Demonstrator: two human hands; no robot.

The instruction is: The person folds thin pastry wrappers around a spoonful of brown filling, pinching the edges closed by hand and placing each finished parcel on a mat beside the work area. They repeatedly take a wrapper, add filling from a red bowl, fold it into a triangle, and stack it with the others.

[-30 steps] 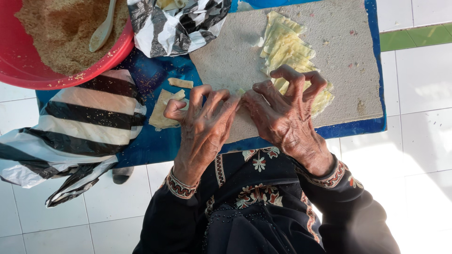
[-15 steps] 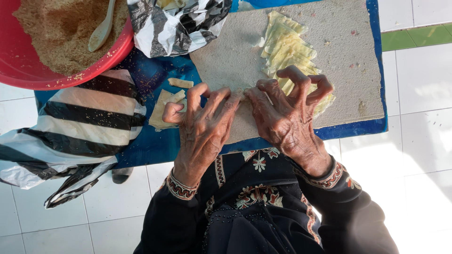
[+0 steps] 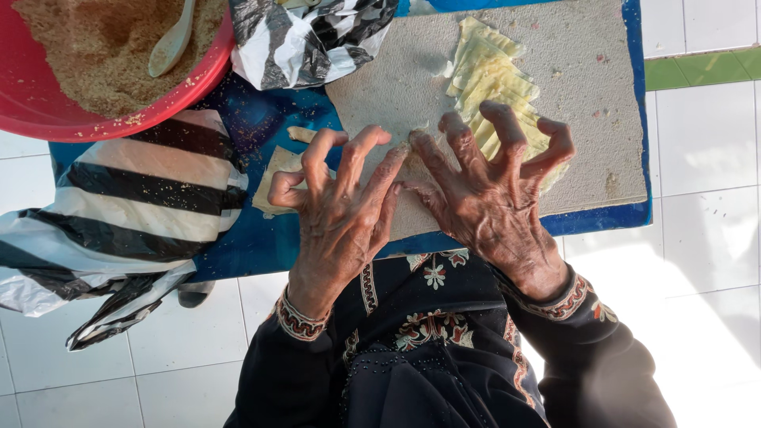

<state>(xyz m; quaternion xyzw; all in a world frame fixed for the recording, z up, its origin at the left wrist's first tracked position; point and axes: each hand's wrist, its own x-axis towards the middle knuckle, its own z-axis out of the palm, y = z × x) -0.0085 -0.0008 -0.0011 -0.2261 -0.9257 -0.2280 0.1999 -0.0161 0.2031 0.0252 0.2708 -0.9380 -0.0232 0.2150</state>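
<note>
I see both hands arched over the near edge of a grey work board (image 3: pixel 396 87), which lies on a blue mat (image 3: pixel 261 238) over the tabletop. The left hand (image 3: pixel 341 214) is clawed, fingers spread and bent, gripping nothing that I can see; its fingertips (image 3: pixel 396 154) press toward the board's edge, probably to hold it down or work something small there. The right hand (image 3: pixel 491 198) is likewise clawed and holds nothing I can make out; its fingertips (image 3: pixel 507 111) rest on the near end of a stack of pale yellow dough strips (image 3: pixel 487 67), which fans away from that hand across the board. I cannot tell whether anything sits between the two index fingers. Just left of the left hand, two pale dough scraps (image 3: pixel 273 170) lie on the mat, off the board, seemingly set aside. Farther beyond the left hand sits a red basin (image 3: pixel 198 79) of brown crumbs with a spoon (image 3: pixel 170 43) in it, within reach. Black-and-white striped plastic bags (image 3: pixel 135 198) lie to the left of the left hand.
</note>
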